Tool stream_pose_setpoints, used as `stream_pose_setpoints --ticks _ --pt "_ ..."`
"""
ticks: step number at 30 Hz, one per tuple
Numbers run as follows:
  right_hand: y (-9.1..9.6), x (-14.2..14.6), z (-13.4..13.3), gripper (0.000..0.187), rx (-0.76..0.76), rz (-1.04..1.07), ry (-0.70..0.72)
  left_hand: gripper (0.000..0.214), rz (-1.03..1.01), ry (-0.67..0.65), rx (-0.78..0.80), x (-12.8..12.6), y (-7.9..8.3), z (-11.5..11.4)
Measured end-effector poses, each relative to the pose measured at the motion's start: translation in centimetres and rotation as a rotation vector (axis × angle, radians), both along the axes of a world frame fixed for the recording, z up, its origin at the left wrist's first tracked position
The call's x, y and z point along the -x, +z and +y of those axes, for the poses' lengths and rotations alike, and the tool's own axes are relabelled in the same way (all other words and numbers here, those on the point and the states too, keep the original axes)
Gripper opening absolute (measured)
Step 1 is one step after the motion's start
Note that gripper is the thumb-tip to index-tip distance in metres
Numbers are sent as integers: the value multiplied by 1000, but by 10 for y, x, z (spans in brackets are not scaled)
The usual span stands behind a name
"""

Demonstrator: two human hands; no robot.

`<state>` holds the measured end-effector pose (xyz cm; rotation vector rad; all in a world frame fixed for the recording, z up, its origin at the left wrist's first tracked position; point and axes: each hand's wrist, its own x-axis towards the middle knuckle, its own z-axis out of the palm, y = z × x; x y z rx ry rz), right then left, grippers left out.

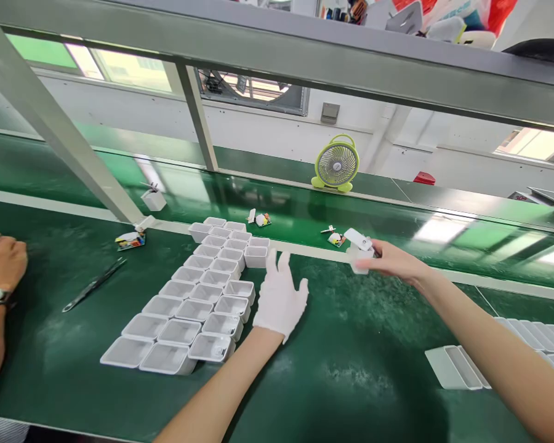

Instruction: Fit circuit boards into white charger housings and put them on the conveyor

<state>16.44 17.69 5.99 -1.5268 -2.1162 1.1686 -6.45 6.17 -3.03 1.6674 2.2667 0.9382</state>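
I have the right hand [392, 261] clamped on a small white plastic piece [357, 239] above the green desk [332, 332], the white-gloved left hand [281, 295] spread, holding nothing, beside white rectangular plastic tubs [166, 357]. Some show dark marks (what, I can't tell); unmarked ones probably remain.

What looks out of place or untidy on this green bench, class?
One white container near the gloved left hand breaks its column: a gap separates it from the next one nearer the camera. Pale smudges also mark the green bench.
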Motion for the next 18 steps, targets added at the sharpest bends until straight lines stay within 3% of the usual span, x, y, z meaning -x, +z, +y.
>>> stream_pose_setpoints --ticks 2,5,9,13,18 --pt "-11 -8 34 51 -83 -98 -179 62 -30 70 97 7 -3 9" --pt "-37 -16 70 38 -182 -238 -415 59 -37 105 104 12 -11 18" --pt "-63 -16 83 38 -299 -332 -559 52 1 121 74 14 -19 25" --pt "-74 -1 72 53 -505 -374 -540 43 51 113 65 16 -21 31" --pt "-91 51 70 49 -581 -457 -263 25 92 18 62 10 -17 26"
